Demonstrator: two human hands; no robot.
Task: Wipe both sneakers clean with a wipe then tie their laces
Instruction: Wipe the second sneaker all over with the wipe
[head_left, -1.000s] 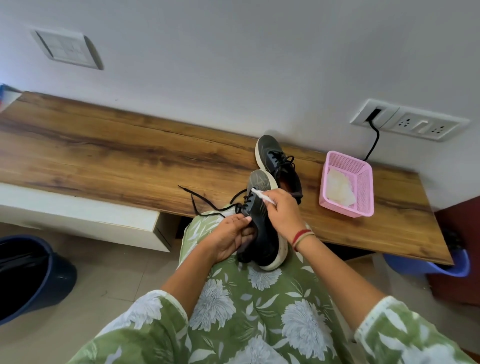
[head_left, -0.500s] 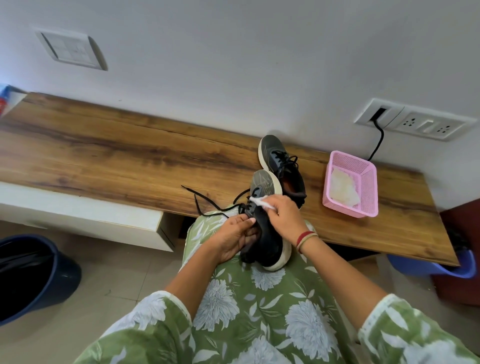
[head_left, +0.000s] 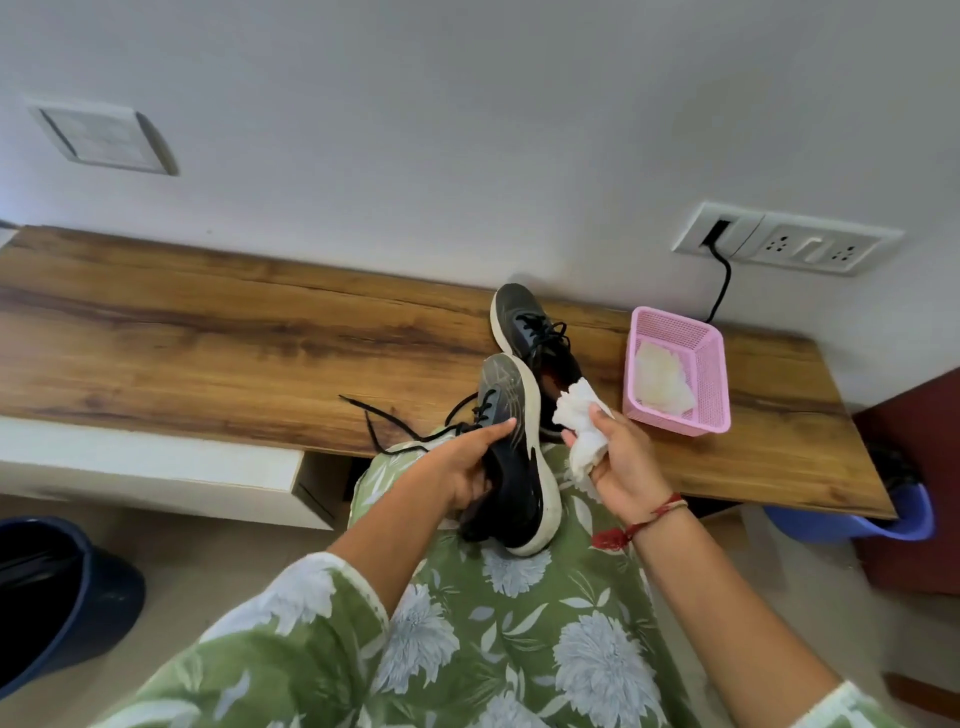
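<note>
A black sneaker with a white sole (head_left: 511, 457) rests on my lap, toe pointing away, tipped onto its side. My left hand (head_left: 462, 467) grips it around the opening, and its loose black laces (head_left: 384, 421) trail left over the table edge. My right hand (head_left: 618, 467) holds a crumpled white wipe (head_left: 579, 415) just right of the shoe, not touching it. The second black sneaker (head_left: 535, 332) stands on the wooden table (head_left: 208, 343) behind the first, its laces undone.
A pink mesh basket (head_left: 711, 379) with white wipes inside sits on the table to the right, below a wall socket with a black cable (head_left: 722, 280). A dark blue bin (head_left: 57, 592) stands on the floor at left, a blue tub (head_left: 883, 525) under the table at right.
My right hand has lifted the wipe off the sneaker's upper and moved it to the right. The sneaker has rolled in my left hand, showing more of its white sole edge.
</note>
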